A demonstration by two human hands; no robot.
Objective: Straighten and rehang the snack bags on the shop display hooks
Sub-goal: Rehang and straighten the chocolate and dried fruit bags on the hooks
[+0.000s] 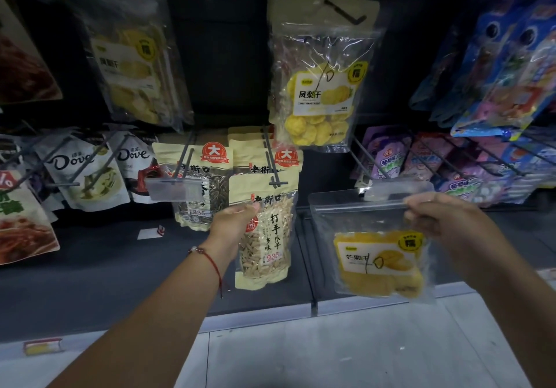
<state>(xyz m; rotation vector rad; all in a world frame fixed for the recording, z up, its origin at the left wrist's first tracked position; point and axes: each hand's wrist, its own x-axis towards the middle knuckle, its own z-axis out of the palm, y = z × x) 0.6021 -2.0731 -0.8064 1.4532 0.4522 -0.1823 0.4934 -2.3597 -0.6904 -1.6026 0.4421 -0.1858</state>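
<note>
Now each hand grips one bag.

Both arms stretched forward — left hand fingers curled and gripping, red string round the wrist; right hand pinching, knuckles up.

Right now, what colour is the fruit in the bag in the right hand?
Orange-yellow, in the clear mango bag; head view.
</note>
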